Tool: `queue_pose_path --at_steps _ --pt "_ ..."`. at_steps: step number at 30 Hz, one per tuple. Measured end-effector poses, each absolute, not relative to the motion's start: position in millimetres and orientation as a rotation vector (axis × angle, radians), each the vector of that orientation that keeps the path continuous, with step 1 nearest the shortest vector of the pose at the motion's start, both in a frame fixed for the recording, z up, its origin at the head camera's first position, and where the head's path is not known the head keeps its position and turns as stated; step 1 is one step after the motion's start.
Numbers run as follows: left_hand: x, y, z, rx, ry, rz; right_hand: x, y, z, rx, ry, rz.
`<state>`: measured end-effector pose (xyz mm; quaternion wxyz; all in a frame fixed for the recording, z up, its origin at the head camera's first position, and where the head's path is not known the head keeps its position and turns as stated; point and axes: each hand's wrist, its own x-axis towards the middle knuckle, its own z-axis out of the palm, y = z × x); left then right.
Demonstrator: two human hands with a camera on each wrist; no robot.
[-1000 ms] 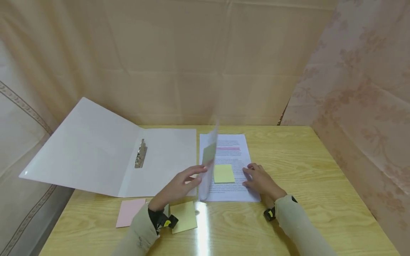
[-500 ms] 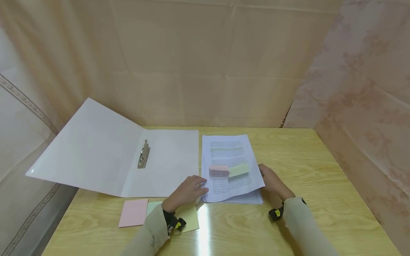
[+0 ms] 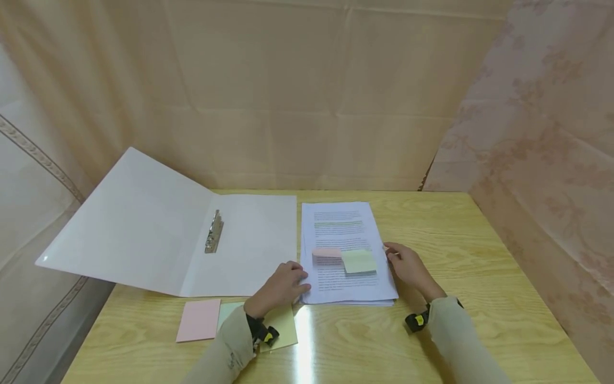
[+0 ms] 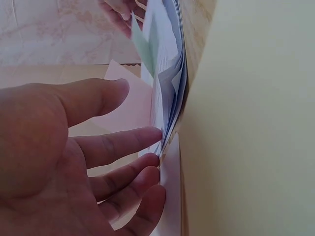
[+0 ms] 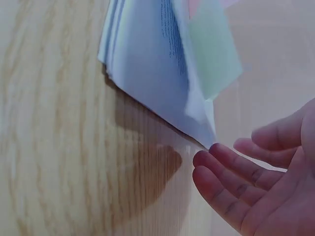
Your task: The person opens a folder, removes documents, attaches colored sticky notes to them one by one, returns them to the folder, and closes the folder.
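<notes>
A stack of printed paper sheets (image 3: 336, 288) lies on the table, its top page bearing a green highlighted line. Stuck to that page are a pink sticky note (image 3: 327, 253) and a green sticky note (image 3: 360, 262), both lifting off the paper. At the stack's left edge is my left hand (image 3: 280, 288); in the left wrist view its extended fingertips (image 4: 153, 133) touch the sheet edges, thumb apart. My right hand (image 3: 410, 269) is by the right edge, and in the right wrist view its loosely bent fingers (image 5: 226, 177) are close to the stack's corner, with nothing pinched.
Left of the stack lies an open white folder (image 3: 254, 240) with a metal clip (image 3: 213, 232). In front of it are a pink sticky pad (image 3: 199, 320), a green pad (image 3: 227, 310) and a yellow pad (image 3: 285, 328), partly behind the left wrist. Curtains close off the back and sides.
The lifted page has turned over to the right and settled on the stack, covering a page with a yellow note. My right hand has come off the page's edge.
</notes>
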<state>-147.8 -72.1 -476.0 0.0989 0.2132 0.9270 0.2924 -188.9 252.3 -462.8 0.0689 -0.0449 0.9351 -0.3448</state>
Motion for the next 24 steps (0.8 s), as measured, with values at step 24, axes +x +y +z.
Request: queue_pose_path --at_steps 24 --pt "-153 -69 -487 0.59 2.762 0.951 -197 241 -464 -0.109 2.765 -0.812"
